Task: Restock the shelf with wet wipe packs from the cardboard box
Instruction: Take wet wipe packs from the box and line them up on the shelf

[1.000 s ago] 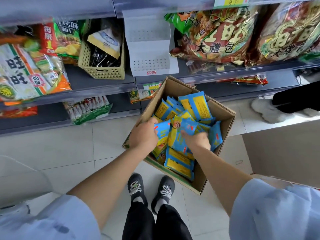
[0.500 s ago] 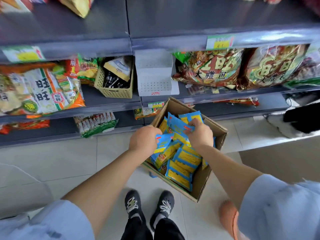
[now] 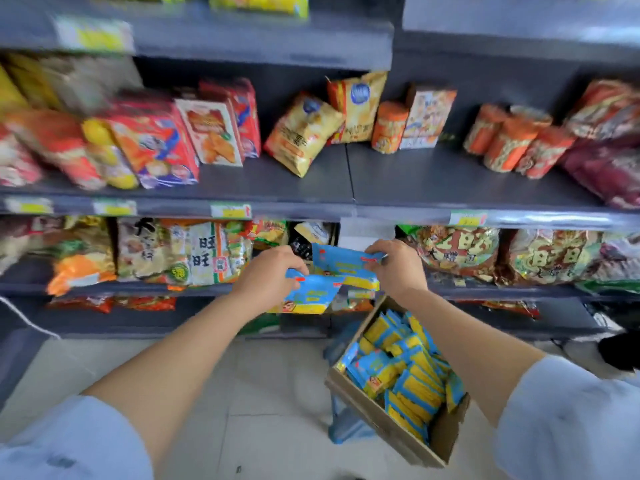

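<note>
Left hand (image 3: 268, 277) gripping lower wet wipe pack (image 3: 313, 295), right hand (image 3: 398, 268) gripping upper pack (image 3: 344, 262)

Grey shelves (image 3: 433, 181) with snack bags (image 3: 301, 133); pale tiled floor (image 3: 270, 393) with a blue stool (image 3: 346, 434) under the cardboard box (image 3: 391, 427).

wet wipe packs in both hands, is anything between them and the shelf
Nothing visible. The left hand and right hand hold the packs right before the white tray on the shelf; its inside is hidden.
</note>
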`<action>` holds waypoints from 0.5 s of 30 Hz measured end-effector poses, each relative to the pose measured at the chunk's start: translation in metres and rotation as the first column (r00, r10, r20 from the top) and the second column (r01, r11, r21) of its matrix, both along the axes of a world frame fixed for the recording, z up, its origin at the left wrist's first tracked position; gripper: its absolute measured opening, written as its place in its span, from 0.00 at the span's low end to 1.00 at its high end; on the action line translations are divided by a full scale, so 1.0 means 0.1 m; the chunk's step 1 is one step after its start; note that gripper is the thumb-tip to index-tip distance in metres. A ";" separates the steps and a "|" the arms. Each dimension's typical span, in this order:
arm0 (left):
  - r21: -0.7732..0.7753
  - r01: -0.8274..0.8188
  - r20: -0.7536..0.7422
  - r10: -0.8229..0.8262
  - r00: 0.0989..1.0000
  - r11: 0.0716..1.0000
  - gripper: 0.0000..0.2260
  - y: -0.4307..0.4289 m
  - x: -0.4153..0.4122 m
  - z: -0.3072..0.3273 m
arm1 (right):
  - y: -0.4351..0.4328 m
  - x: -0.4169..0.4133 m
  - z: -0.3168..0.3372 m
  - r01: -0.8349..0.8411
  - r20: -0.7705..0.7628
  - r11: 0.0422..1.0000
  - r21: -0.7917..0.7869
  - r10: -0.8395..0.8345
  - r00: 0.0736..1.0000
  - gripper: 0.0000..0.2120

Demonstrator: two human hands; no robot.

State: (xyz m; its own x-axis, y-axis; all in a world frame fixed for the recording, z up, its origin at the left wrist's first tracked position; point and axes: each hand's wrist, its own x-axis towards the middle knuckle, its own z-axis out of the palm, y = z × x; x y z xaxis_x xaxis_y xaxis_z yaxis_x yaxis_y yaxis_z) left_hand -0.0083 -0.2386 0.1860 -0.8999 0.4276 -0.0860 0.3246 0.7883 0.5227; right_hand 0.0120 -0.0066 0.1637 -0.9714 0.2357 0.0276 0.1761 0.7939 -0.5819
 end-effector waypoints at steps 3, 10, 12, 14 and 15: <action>0.046 -0.030 -0.059 0.033 0.998 0.998 0.09 -0.47 -0.03 0.39 | -0.40 -0.10 0.38 -0.022 -0.070 0.998 -0.052 0.018 0.997 0.10; 0.184 -0.111 -0.131 0.137 0.982 0.977 0.07 -1.40 -0.06 1.24 | -1.25 -0.31 1.29 -0.076 -0.204 0.996 -0.048 0.065 0.977 0.09; 0.201 -0.114 -0.168 0.149 0.974 0.973 0.07 -1.60 -0.08 1.45 | -1.45 -0.37 1.50 -0.094 -0.216 0.995 -0.025 0.087 0.973 0.11; 0.232 -0.131 -0.194 0.177 0.965 0.964 0.08 -1.77 -0.11 1.65 | -1.64 -0.45 1.68 -0.122 -0.249 0.992 -0.025 0.112 0.962 0.12; 0.243 -0.141 -0.210 0.194 0.958 0.960 0.08 -1.84 -0.12 1.74 | -1.71 -0.50 1.77 -0.143 -0.269 0.989 -0.033 0.129 0.954 0.12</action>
State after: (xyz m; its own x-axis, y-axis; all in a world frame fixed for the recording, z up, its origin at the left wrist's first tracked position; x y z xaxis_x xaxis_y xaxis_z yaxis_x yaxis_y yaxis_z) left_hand -0.0201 -0.4228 0.3601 -0.9440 0.2534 0.2112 0.3298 0.7133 0.6184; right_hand -0.0376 -0.1778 0.3405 -0.9536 0.1097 0.2804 -0.0982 0.7670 -0.6341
